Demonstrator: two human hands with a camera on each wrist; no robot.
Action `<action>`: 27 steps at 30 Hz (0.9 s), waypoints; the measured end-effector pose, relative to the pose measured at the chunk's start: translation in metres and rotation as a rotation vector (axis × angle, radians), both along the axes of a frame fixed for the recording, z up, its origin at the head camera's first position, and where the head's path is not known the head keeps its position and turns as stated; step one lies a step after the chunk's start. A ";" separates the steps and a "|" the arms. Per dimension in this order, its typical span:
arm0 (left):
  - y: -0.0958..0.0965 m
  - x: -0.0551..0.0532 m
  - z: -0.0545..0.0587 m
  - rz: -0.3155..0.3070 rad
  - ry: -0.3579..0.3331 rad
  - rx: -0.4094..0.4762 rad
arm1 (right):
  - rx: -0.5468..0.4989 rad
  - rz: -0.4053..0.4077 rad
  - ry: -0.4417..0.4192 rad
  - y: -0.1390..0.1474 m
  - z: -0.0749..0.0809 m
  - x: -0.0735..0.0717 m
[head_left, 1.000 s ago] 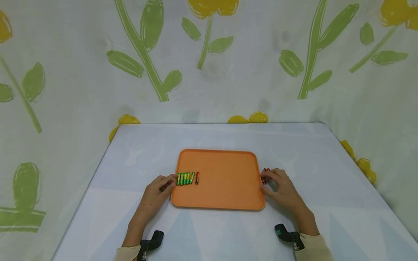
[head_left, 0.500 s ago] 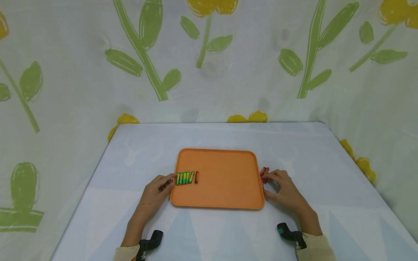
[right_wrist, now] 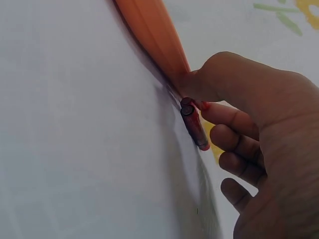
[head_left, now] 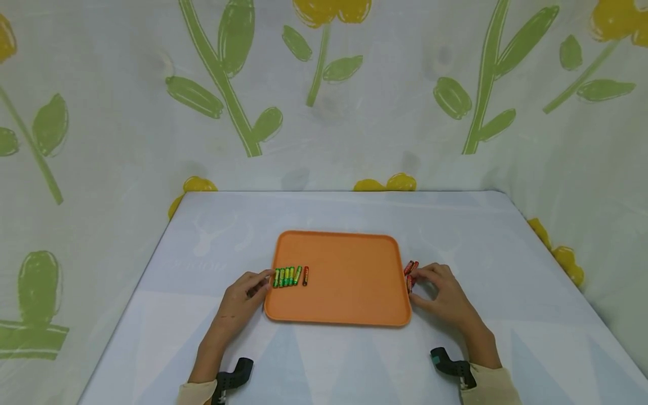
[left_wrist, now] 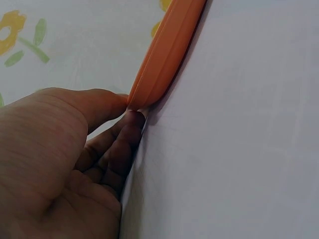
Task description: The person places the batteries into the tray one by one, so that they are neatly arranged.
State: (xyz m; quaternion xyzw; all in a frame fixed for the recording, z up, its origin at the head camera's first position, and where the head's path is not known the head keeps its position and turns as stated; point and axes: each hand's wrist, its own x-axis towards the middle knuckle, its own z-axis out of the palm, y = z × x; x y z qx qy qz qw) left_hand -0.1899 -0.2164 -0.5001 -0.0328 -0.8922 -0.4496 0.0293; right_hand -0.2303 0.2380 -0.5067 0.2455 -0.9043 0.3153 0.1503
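Observation:
An orange tray (head_left: 349,281) lies on the table. My left hand (head_left: 242,299) pinches its left rim; in the left wrist view the thumb is on the edge, with fingers (left_wrist: 132,122) below. On the tray's left part, several green batteries (head_left: 286,277) stand in a row, with one red battery (head_left: 306,276) to their right. Several red batteries (head_left: 409,269) lie close against the outer right edge. Over them, my right hand (head_left: 441,292) has thumb and index finger apart, the index fingertip right at the batteries. In the right wrist view, the dark red batteries (right_wrist: 193,124) are partly behind one another.
The white table (head_left: 324,365) has pale blue triangles on it. A pale wall cloth (head_left: 354,140) printed with green stems and yellow flowers rises behind and beside it. A black wrist camera mount (head_left: 237,374) sits on the left wrist, another black mount (head_left: 450,365) on the right.
My right hand has shifted slightly to the right, thumb and index finger spreading apart, so more of the red batteries beside the tray show. The left hand holds its place on the rim.

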 end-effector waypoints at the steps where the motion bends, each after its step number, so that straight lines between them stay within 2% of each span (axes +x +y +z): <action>1: 0.000 0.000 0.000 -0.002 -0.002 0.003 | -0.003 -0.004 0.003 0.000 0.000 0.000; 7: -0.001 0.002 0.002 -0.005 -0.007 0.028 | -0.050 -0.015 0.003 -0.002 -0.002 -0.002; 13: 0.000 0.004 0.002 -0.006 -0.012 0.036 | -0.087 0.025 0.002 -0.012 -0.003 -0.004; 20: 0.002 0.005 0.002 -0.004 -0.023 0.043 | -0.064 0.063 0.017 -0.029 -0.006 -0.006; 27: -0.001 0.002 0.002 0.002 -0.010 0.022 | -0.066 0.063 -0.058 -0.047 -0.003 -0.009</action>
